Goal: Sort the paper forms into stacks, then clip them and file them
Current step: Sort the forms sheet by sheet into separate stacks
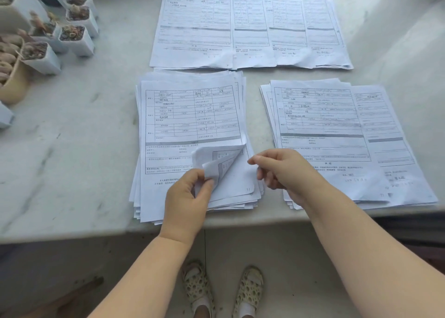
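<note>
A thick stack of printed forms [190, 115] lies near the front edge of the marble counter [72, 149]. My left hand [186, 197] pinches the curled-up bottom right corner of its top sheets [216, 160]. My right hand [281, 168] hovers just right of that corner, fingers loosely bent, holding nothing. A second fanned stack of forms [337, 130] lies to the right, partly under my right forearm. Several more forms [250, 29] are spread in an overlapping row at the back.
Small white pots with succulents [77, 31] crowd the back left corner, beside a tan round pot [14, 81]. The counter's front edge runs just below the stacks. Below it are the floor and my feet in sandals [224, 291].
</note>
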{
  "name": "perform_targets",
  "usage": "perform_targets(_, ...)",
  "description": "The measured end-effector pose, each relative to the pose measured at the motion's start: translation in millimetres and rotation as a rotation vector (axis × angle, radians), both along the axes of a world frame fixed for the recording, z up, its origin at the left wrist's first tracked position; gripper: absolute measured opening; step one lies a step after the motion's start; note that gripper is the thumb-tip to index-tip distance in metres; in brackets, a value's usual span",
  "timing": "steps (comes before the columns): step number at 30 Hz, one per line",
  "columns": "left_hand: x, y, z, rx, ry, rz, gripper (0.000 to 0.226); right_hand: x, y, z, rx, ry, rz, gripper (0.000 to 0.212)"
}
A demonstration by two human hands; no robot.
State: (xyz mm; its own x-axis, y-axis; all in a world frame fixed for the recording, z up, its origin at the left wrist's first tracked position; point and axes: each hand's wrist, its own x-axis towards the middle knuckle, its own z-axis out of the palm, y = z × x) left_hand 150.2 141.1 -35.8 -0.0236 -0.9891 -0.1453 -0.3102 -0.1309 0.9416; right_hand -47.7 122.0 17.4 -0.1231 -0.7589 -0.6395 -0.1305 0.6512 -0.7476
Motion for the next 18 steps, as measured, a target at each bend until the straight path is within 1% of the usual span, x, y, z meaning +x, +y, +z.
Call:
perform_targets(1,1.1,-1.0,1.1,0.018,0.011,0.022,0.011,1.7,-2.4,4.9,0.029,-0.08,-0.052,0.018)
perform_targets(2,2.7,-1.5,1.1,0.02,0.006,0.029,0.016,4.0,-4.4,9.4,0.063,-0.117,-0.071,0.02)
perform_targets(3,4.1,-1.6,1.8,0.004,-0.014,0.029,0.019,6.3,-5.9,11.5,0.096,-0.092,-0.053,0.021)
perform_targets(6,3.3,-2.8,7.8,-0.106,-0.111,-0.031,0.009,9.5,-6.2,9.0,0.143,0.188,0.124,0.012)
perform_targets(7,1.4,-4.2,10.5,-0.156,-0.154,-0.065,0.007,8.3,-4.8,7.2,0.15,0.251,0.166,0.01)
perform_targets(8,-1.3,-6.6,13.9,-0.205,-0.196,-0.105,0.012,6.4,-2.3,5.5,0.162,0.269,0.193,0.009)
perform_targets(10,-6.1,-12.0,14.3,-0.262,-0.252,-0.186,0.02,2.8,5.3,2.9,0.182,0.256,0.257,0.019)
perform_targets(12,-9.5,-15.8,10.4,-0.25,-0.276,-0.23,0.022,0.4,13.3,-0.1,0.155,0.328,0.369,0.03)
perform_targets(14,-9.8,-17.2,5.7,-0.227,-0.283,-0.243,0.025,0.5,17.9,-4.5,0.098,0.412,0.421,0.032)
perform_targets(18,-6.7,-16.2,2.4,-0.185,-0.261,-0.282,0.022,3.0,11.9,-11.1,-0.003,0.462,0.321,0.027)
